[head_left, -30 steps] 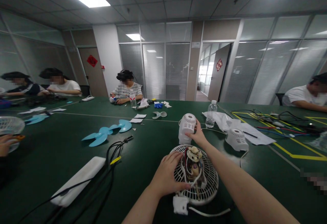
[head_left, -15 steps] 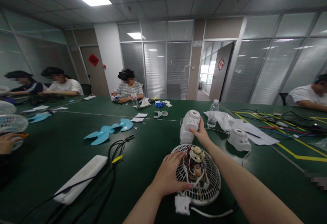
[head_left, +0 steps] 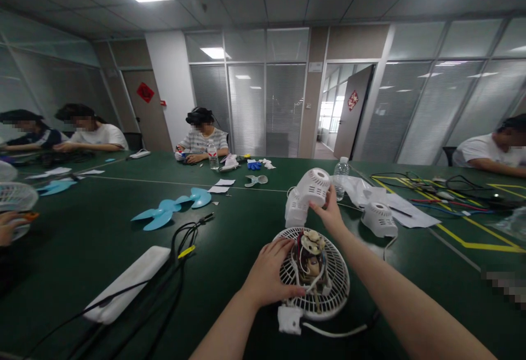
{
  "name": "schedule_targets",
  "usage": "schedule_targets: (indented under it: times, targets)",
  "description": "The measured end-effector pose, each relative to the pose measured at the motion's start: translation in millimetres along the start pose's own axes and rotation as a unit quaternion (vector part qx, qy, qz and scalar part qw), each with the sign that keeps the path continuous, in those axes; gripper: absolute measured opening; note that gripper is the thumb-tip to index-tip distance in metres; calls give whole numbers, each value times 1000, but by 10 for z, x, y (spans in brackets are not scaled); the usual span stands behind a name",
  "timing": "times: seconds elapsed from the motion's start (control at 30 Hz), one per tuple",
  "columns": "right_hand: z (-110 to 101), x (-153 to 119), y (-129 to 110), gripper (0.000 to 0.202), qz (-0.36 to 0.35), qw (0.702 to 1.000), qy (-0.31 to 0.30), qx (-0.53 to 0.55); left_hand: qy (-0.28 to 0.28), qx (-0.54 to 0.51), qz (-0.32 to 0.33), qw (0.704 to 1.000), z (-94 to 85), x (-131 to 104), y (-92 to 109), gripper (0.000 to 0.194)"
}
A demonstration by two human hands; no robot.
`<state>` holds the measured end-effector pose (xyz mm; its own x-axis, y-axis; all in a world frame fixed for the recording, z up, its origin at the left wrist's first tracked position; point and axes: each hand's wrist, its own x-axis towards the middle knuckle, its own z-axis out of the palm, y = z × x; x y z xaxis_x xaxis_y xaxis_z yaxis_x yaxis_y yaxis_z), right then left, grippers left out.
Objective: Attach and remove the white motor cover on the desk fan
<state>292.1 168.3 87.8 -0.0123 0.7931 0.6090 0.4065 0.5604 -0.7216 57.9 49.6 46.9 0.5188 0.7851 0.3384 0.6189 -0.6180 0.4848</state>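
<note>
Just in front of me a white round fan grille [head_left: 340, 289] lies on the table, with a bare fan motor [head_left: 313, 264] and loose wires on top of it. My left hand [head_left: 269, 272] grips the grille's left side, its thumb reaching in by the wires at the motor's base. Beyond the grille, my right hand [head_left: 327, 211] has its fingers round the right side of a white vented motor housing [head_left: 313, 186]. That housing is tilted on a white neck piece [head_left: 296, 209]. A small white box [head_left: 290, 319] with a cable sits at the grille's near edge.
Right of my arm stands another white vented cover [head_left: 378, 218], near a water bottle [head_left: 341, 176] and papers [head_left: 411, 212]. To the left lie blue fan blades [head_left: 160, 215], black cables [head_left: 181, 256] and a white power strip [head_left: 130, 283]. Several people sit round the table.
My right hand and the housing have tipped slightly, the vented end now pointing more to the right. My left hand keeps its place on the grille. The whole view has shifted a little.
</note>
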Motion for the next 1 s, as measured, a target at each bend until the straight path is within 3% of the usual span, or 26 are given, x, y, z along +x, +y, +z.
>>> schedule_targets:
  times: [0.17, 0.27, 0.4, 0.57, 1.0]
  targets:
    - [-261, -590, -421, 89, 24, 998, 46, 48, 7, 9, 12, 1000, 2, -2, 17, 105]
    - [-295, -1020, -610, 88, 27, 999, 14, 32, 9, 10, 18, 1000, 19, -13, 24, 105]
    - [-266, -1388, -656, 99, 12, 999, -38, -23, 17, 10, 13, 1000, 62, -46, 29, 104]
    - [-250, -1534, -555, 107, 36, 993, -68, -90, 35, -8, -5, 999, 92, -103, 58, 107]
    - [-225, -1611, -479, 110, 32, 991, -115, -66, 42, -94, -17, 995, 205, -98, 156, 104]
